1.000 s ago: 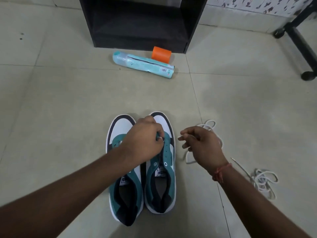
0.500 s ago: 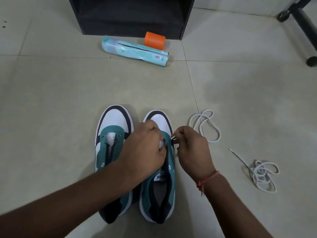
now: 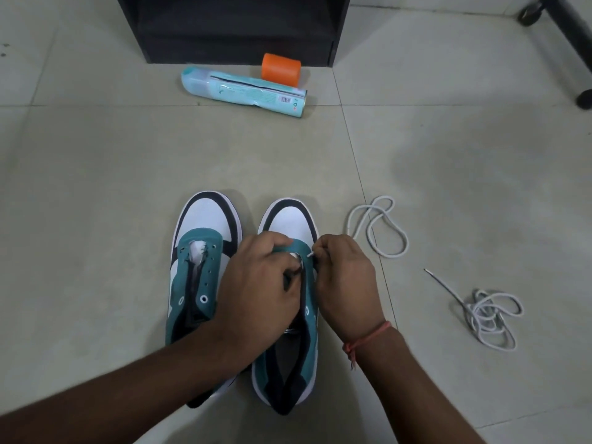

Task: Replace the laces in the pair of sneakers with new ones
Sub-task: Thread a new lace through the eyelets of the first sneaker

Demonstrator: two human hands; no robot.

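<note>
From my head camera: my left hand (image 3: pixel 259 283) grips the teal flap of the right sneaker (image 3: pixel 290 315) on the floor (image 3: pixel 96 187); my right hand (image 3: pixel 344 283) pinches a white lace (image 3: pixel 378 229) tip at its eyelets.

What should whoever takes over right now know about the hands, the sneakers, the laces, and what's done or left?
Left hand: grips the teal eyelet flap of the right sneaker.
Right hand: pinches the white lace tip at a front eyelet.
That lace trails loose on the floor to the right.
Left sneaker: beside it, no lace in its eyelets.
Second lace: bundled on the floor, far right.
Done: no lace runs through any eyelet that shows.
Left: thread both sneakers.
</note>
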